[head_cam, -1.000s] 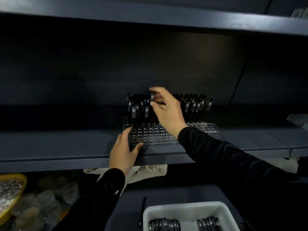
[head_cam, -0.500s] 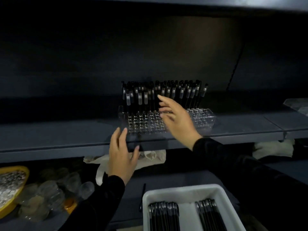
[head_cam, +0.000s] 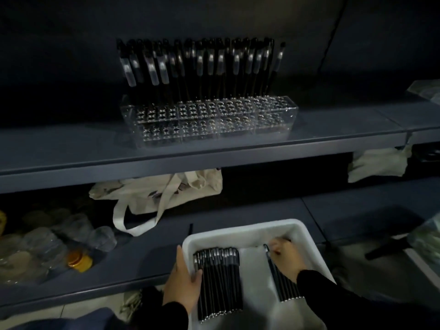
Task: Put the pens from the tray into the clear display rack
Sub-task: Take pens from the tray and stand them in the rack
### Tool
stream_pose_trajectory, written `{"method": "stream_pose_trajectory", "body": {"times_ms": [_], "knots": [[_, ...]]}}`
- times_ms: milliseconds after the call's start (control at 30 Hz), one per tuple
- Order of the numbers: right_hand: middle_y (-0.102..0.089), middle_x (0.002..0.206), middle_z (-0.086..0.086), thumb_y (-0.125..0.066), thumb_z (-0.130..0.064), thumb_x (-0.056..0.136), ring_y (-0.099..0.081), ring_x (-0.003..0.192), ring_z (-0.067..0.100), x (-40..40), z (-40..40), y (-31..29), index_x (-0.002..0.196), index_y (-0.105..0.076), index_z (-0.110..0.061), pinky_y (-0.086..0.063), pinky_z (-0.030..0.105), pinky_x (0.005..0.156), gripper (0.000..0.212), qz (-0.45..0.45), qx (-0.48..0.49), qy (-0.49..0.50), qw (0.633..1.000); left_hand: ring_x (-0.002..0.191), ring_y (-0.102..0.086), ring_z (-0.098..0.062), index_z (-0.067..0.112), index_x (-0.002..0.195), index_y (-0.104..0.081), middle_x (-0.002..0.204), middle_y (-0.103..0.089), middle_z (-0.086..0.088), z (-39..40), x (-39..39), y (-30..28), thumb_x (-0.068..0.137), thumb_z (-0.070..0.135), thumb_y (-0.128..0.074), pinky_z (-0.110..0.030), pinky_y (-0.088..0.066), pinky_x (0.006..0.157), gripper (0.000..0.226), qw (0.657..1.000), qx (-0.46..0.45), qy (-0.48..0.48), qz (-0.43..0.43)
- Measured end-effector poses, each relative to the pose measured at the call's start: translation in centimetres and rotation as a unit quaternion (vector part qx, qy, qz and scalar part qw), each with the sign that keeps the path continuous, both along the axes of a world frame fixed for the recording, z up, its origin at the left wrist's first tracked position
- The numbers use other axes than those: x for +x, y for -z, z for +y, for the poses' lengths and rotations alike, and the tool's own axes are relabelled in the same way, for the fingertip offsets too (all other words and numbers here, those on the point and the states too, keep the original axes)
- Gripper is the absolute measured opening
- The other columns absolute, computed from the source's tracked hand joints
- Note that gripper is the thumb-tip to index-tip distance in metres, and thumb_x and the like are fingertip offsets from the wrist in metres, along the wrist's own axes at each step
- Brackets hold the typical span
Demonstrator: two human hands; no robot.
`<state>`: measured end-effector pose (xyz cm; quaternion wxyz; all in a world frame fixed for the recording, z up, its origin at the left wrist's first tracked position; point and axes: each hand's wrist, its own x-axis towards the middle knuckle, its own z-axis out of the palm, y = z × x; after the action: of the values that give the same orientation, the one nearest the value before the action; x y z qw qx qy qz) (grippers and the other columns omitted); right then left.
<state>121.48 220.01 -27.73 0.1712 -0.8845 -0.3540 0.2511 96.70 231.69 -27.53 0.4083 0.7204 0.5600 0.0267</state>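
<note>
Left hand (head_cam: 182, 285): grips the tray's left wall, thumb curled over the rim and lying inside against the left bundle, fingers outside.
Right hand (head_cam: 284, 259): inside the tray on the right bundle, fingers curled round the top ends of its pens; how many it has hold of I cannot tell.
Tray (head_cam: 240, 231): white, nearest the camera, in front of the lower shelf.
Pens in tray (head_cam: 220, 282): black, lying lengthwise in 2 bundles, a left one and a right one, with bare white floor between them.
Lower shelf (head_cam: 142, 265): a single dark pen (head_cam: 190, 229) lies just behind the tray's left corner; clear jars (head_cam: 71, 236) and an orange lid (head_cam: 77, 260) sit at left; a cloth bag (head_cam: 164, 189) lies further back, its strap looped forward.
Upper shelf (head_cam: 71, 148): carries the rack.
Rack (head_cam: 214, 120): clear, with rows of holes; the front rows show open holes.
Pens in rack (head_cam: 202, 65): stand upright along the back rows, caps up, a few tilted.
</note>
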Motion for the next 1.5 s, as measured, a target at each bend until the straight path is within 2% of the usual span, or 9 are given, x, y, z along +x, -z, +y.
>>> {"method": "stream_pose_trajectory", "body": {"times_ms": [100,200,433,600,733,867,1033,1267,1500], "knots": [[-0.064,0.094,0.007,-0.05,-0.007,0.087,-0.061,0.093,0.023,-0.6,0.9,2.1,0.072,-0.042,-0.025,-0.039,0.024,0.076,0.024,-0.016,-0.028,-0.019,0.999,0.123,-0.052,-0.023,0.025,0.15,0.018,0.146,-0.041,-0.008,0.1,-0.2,-0.1,0.096,0.033,-0.052,-0.03,-0.043,0.097,0.089,1.0,0.007,0.013,0.01],[-0.062,0.111,0.01,-0.049,-0.006,0.087,-0.057,0.108,0.026,-0.9,1.6,3.3,0.099,-0.053,-0.016,-0.04,0.028,0.09,0.016,-0.027,-0.042,-0.014,0.999,0.118,-0.054,-0.023,0.027,0.148,0.02,0.141,-0.046,-0.008,-0.1,-0.2,-0.2,0.096,0.032,-0.051,-0.032,-0.045,0.097,0.089,1.0,0.005,0.012,0.01],[-0.053,0.126,0.013,-0.043,0.003,0.084,-0.051,0.119,0.028,-1.0,2.4,4.6,0.119,-0.051,-0.01,-0.036,0.028,0.101,0.038,-0.046,-0.08,-0.042,0.995,0.115,-0.056,-0.023,0.033,0.147,0.023,0.137,-0.05,-0.008,-0.3,-0.2,-0.2,0.095,0.031,-0.052,-0.035,-0.046,0.098,0.091,1.0,0.008,-0.003,0.005],[-0.052,0.123,0.006,-0.052,-0.004,0.083,-0.055,0.114,0.026,-1.1,2.5,2.4,0.122,-0.048,-0.014,-0.039,0.027,0.096,0.04,-0.045,-0.054,-0.049,0.996,0.14,-0.027,-0.018,0.026,0.147,0.023,0.154,-0.021,0.001,0.7,-0.3,-1.5,0.094,0.045,-0.05,-0.029,-0.03,0.111,0.092,0.994,0.072,0.069,0.049],[-0.053,0.103,-0.002,-0.052,-0.002,0.084,-0.059,0.092,0.02,-2.2,2.4,-2.2,0.107,-0.046,-0.022,-0.041,0.021,0.078,0.032,0.025,0.049,-0.026,0.998,0.144,-0.015,-0.013,0.028,0.15,0.011,0.157,-0.011,0.007,1.7,-0.9,-4.7,0.096,0.043,-0.048,-0.025,-0.021,0.114,0.082,0.986,0.138,0.089,0.013],[-0.053,0.088,0.0,-0.055,0.003,0.087,-0.05,0.076,0.01,-3.4,2.6,-9.5,0.093,-0.048,-0.024,-0.037,0.013,0.072,0.029,0.049,0.148,-0.105,0.982,0.141,-0.023,-0.013,0.022,0.149,-0.021,0.155,-0.02,0.004,2.7,-1.6,-9.4,0.094,0.033,-0.054,-0.026,-0.024,0.113,0.065,0.967,0.237,0.059,-0.069],[-0.059,0.086,-0.004,-0.064,0.008,0.083,-0.059,0.076,0.0,-4.6,5.1,-23.2,0.101,-0.051,-0.04,-0.047,0.009,0.073,0.053,0.057,0.381,-0.134,0.913,0.123,-0.04,-0.02,0.011,0.132,-0.045,0.134,-0.04,-0.007,6.0,-1.4,-16.2,0.089,0.031,-0.056,-0.034,-0.036,0.102,0.048,0.874,0.455,0.005,-0.171],[-0.055,0.094,-0.013,-0.062,-0.002,0.09,-0.061,0.085,0.001,-6.1,13.4,-37.2,0.1,-0.047,-0.042,-0.049,0.013,0.079,0.043,0.032,0.568,-0.16,0.806,0.129,-0.04,-0.015,0.022,0.147,-0.028,0.146,-0.034,-0.001,11.9,1.5,-23.9,0.089,0.023,-0.066,-0.026,-0.034,0.105,0.069,0.901,0.331,-0.044,-0.276],[-0.051,0.1,-0.014,-0.057,-0.008,0.094,-0.058,0.1,0.012,-6.9,18.8,-36.0,0.118,-0.047,-0.027,-0.05,0.022,0.089,0.032,0.01,0.52,-0.165,0.838,0.127,-0.046,-0.017,0.03,0.143,-0.034,0.141,-0.048,0.002,13.3,1.5,-23.9,0.09,0.033,-0.063,-0.028,-0.041,0.098,0.061,0.917,0.31,-0.036,-0.248]]}}
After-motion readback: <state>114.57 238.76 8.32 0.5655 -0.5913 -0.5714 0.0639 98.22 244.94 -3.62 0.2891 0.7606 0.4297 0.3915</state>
